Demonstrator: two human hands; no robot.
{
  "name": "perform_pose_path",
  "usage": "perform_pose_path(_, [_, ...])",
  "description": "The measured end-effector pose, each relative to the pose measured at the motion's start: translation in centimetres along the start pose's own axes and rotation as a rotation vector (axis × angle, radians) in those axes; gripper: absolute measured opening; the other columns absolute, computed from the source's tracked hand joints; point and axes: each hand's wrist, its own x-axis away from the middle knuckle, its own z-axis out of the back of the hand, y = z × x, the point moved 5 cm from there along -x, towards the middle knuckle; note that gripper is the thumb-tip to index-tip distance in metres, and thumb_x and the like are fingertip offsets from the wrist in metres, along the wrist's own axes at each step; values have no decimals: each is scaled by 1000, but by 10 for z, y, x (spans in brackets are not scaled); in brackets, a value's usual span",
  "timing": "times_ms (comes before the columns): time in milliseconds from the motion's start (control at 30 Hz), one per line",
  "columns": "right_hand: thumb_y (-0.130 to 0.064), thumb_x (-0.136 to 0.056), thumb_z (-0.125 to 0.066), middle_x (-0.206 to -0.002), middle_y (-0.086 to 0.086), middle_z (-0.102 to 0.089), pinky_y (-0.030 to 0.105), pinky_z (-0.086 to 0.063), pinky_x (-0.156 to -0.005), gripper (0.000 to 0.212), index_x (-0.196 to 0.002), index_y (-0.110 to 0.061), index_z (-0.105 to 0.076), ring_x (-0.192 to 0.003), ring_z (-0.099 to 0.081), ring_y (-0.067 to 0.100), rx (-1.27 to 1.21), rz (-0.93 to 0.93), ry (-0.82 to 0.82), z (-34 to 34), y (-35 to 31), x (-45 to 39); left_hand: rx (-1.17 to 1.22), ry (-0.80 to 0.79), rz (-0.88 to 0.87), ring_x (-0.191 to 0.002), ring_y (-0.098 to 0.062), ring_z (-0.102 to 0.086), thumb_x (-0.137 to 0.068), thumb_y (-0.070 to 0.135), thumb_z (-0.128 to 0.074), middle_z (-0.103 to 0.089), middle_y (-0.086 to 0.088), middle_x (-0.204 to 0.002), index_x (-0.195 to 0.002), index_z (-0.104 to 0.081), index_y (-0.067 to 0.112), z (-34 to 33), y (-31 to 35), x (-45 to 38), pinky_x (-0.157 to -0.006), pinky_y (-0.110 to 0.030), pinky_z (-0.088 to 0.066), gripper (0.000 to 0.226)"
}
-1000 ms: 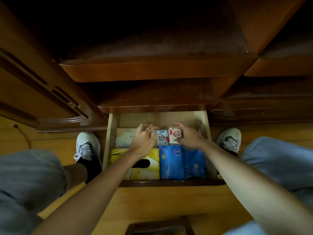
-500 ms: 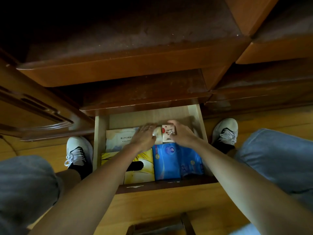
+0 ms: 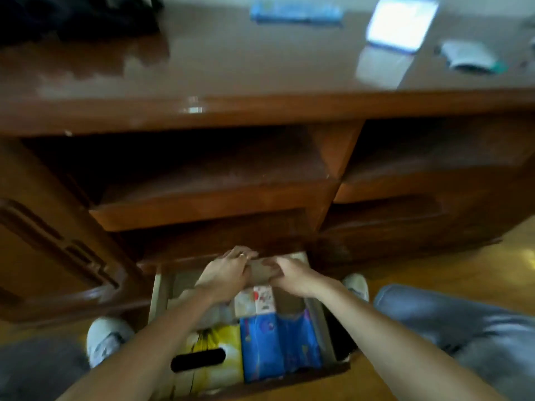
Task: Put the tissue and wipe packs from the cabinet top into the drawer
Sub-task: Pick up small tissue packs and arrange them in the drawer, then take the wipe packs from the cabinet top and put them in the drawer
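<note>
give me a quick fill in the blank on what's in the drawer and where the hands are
1. Both hands, left and right, reach to the ____ end of the open drawer.
2. The box with the dark oval slot is ____.
3. Right of that box lies a ____ pack.
4. A blue pack lies on the cabinet ____.

Missing words: back; yellow; blue; top
</note>
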Motion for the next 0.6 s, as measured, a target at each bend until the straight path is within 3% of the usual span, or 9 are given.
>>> perform_pose_path(67, [-27, -94, -60, -125, -10, -69, 34, -57, -94, 40, -134, -32, -62, -112, -66, 7, 27, 93, 92, 46, -27, 34, -60, 117, -84, -120, -13, -60, -100, 33, -42, -56, 15, -139, -132, -57, 37, 58, 28, 12, -95, -31, -48, 36])
perform_pose_path(167, [-22, -91, -58, -105, -23, -73, 31, -58, -90, 33, -118, -36, -70, -99, -67, -6, 92, 225, 328, 127, -70, 98, -167, 331, -244, -109, -9, -65, -99, 37, -44, -64, 19, -126, -123, -64, 38, 144, 80, 41, -85, -27, -50, 31])
perform_pose_path(367, [-27, -95, -54, -90, -35, -71, 30, -57, -86, 25, -103, -44, -70, -90, -66, -10, 235, 271, 716, 265, -128, 211, -148, 754, -428, -81, -11, -70, -90, 37, -50, -74, 18, -99, -101, -73, 35, 290, 166, 81, -65, -24, -48, 25])
perform_pose_path(600, [-29, -96, -48, -92, -21, -73, 28, -50, -74, 25, -101, -41, -69, -92, -66, 6, 325, 127, 1052, 377, -120, 232, -104, 785, -379, -88, -12, -67, -91, 36, -55, -66, 17, -97, -106, -68, 39, 359, 208, 9, -67, -28, -46, 20])
